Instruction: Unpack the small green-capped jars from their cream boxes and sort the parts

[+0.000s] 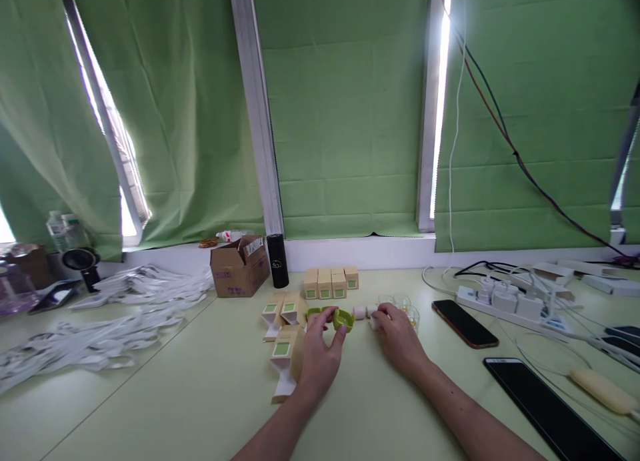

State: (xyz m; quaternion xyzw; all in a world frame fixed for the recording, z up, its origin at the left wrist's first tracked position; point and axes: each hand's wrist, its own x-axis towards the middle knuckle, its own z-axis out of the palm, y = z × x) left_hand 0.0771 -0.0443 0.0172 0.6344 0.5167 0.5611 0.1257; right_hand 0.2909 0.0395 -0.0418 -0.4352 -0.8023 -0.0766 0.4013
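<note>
My left hand [320, 355] is closed around a small olive-green open cup-like piece [343, 320], whose hollow side shows. Just behind its fingers, another green piece [314, 311] is partly hidden. My right hand [400, 337] pinches a small white thing [375, 323], mostly covered by the fingertips. Between the hands lies a small pale pink cylinder [359, 312]. Several clear round cups [413, 315], some with yellowish bits inside, stand beyond the right hand. Left of my left hand, cardboard boxes with green-windowed fronts [282, 349] lie with white flaps folded out.
Several closed small boxes [325, 284] stand in a row at the back. Behind are a brown carton [239, 267] and a black cylinder [277, 261]. White straps [145, 287] cover the left side. Phones [465, 323], a large dark-screened device [545, 407] and a cabled power strip [515, 307] lie right.
</note>
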